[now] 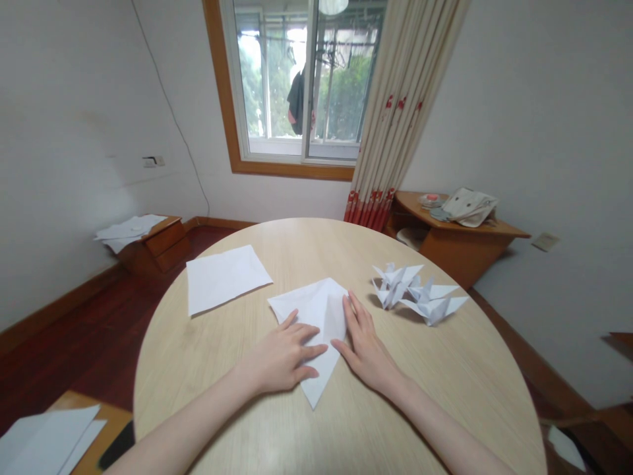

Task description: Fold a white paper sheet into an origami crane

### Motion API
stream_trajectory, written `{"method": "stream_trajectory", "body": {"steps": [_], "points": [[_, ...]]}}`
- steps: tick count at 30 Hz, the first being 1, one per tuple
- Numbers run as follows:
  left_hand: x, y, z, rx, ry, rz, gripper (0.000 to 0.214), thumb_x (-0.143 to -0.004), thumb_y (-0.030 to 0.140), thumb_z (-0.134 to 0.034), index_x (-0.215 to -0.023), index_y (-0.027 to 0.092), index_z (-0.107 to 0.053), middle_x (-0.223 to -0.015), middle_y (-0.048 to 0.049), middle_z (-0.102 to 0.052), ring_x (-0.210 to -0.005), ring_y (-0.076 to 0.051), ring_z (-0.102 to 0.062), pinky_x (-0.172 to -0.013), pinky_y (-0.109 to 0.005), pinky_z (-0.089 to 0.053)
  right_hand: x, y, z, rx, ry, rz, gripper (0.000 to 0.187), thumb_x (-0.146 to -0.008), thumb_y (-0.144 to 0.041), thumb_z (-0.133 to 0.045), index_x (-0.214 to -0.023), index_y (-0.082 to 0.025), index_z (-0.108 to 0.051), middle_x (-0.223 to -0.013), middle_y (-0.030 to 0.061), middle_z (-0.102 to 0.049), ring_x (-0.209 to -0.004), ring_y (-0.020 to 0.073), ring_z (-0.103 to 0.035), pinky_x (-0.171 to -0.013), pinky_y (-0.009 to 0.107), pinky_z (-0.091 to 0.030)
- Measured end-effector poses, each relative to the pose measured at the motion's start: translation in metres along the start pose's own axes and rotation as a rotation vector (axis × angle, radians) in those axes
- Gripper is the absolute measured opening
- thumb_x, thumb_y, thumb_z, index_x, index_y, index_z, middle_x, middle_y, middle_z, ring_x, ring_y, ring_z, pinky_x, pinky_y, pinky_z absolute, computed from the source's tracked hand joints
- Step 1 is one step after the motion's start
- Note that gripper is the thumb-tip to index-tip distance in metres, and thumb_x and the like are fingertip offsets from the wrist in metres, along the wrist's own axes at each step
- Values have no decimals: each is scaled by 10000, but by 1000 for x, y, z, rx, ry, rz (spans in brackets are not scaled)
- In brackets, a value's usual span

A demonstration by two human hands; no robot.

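Observation:
A partly folded sheet of white paper point(316, 303) lies on the round table, one pointed corner toward me and another out to the left. Across its left and middle part my left hand point(289, 356) rests flat, fingers spread over the paper. At the right edge of the paper, my right hand point(363, 340) has its fingers along the fold and its thumb held apart on the surface. The parts of the paper under both palms are hidden.
Several folded paper cranes point(418, 290) stand at the right of the round table point(336, 435). A white paper stack point(227, 278) lies at the left. Beyond are a low cabinet point(165, 244) with papers and a corner desk point(459, 244) holding a cloth bag point(469, 206). More paper point(49, 439) is at lower left.

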State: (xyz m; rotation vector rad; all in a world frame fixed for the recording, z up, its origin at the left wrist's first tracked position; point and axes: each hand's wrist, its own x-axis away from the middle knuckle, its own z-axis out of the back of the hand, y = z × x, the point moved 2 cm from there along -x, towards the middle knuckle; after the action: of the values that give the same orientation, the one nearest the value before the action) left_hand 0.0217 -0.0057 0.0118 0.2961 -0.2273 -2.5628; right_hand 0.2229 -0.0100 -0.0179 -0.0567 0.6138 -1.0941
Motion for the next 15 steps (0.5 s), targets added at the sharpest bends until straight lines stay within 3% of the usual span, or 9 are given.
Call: {"method": "stream_trajectory", "body": {"steps": [15], "points": [[-1,4,-3,-40,-24,13,422,-896,407,-576,-1258,191,-592,-1270,-142,-571,-1198,-290,-532,-1124,-476,-265,-1,1,2,1,19,28,808,-936,-268,-456,-1493,-297,128,-1572,129,-102,-1430,291,-159,-1096,542,-309]]}}
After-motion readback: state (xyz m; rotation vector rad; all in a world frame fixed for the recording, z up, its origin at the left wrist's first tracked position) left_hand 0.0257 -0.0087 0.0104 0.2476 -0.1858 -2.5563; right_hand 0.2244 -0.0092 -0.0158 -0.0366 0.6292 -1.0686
